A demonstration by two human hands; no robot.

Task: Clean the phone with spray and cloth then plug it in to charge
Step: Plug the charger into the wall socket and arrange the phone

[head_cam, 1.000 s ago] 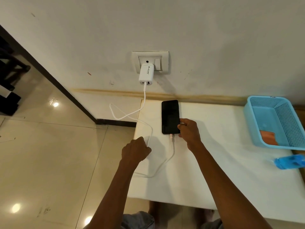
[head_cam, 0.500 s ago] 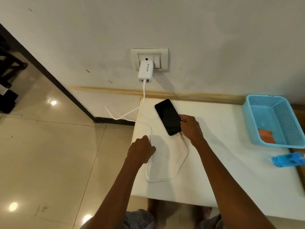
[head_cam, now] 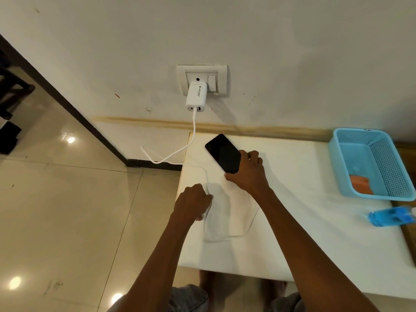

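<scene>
A black phone [head_cam: 221,152] with a dark screen lies tilted at the far left of the white table [head_cam: 304,221]. My right hand [head_cam: 248,172] grips its near end, thumb under one edge and fingers over the other. A white cable [head_cam: 231,236] runs from the white charger [head_cam: 196,96] in the wall socket [head_cam: 202,74] down onto the table and loops toward the phone; its plug end is hidden under my right hand. My left hand [head_cam: 192,202] is curled around the cable near the table's left edge.
A light blue plastic basket [head_cam: 337,163] holding an orange cloth [head_cam: 361,184] stands at the right of the table. A blue spray bottle [head_cam: 390,216] lies on its side near the right edge. Glossy tiled floor lies to the left.
The phone has turned from straight to tilted, its top swinging left. My right hand slid over its near end, and the cable loop has widened on the table.
</scene>
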